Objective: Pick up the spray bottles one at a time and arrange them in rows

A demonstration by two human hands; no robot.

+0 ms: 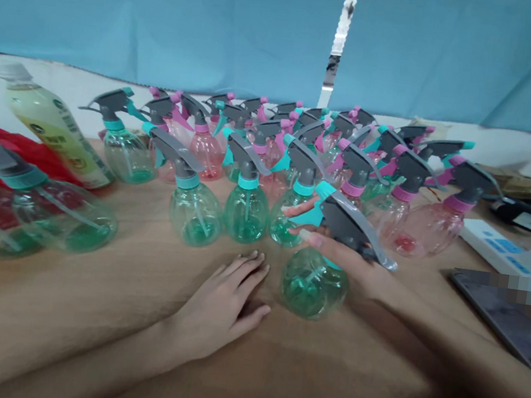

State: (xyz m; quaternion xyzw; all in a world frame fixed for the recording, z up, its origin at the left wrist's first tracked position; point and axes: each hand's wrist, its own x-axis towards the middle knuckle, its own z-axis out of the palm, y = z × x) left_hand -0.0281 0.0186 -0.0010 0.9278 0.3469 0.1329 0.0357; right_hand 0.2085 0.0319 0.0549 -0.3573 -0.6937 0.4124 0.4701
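Observation:
A clear green spray bottle (315,290) with a grey and turquoise trigger head stands in front of the others. My right hand (346,252) is around its neck just under the head, with fingertips showing on the left side. My left hand (232,305) lies flat on the wooden table (96,327), fingers stretched out and holding nothing. Just beyond my left hand are green spray bottles, one to the left (195,212) and one in the middle (246,213). Another green spray bottle (285,221) is partly hidden behind my right fingertips.
Several pink and green spray bottles crowd the back, including a pink one (437,231) at right. Blurred green spray bottles (67,215), a red bag (31,152) and a leaning labelled bottle (60,126) occupy the left. A phone (498,321) and white power strip (494,245) lie right.

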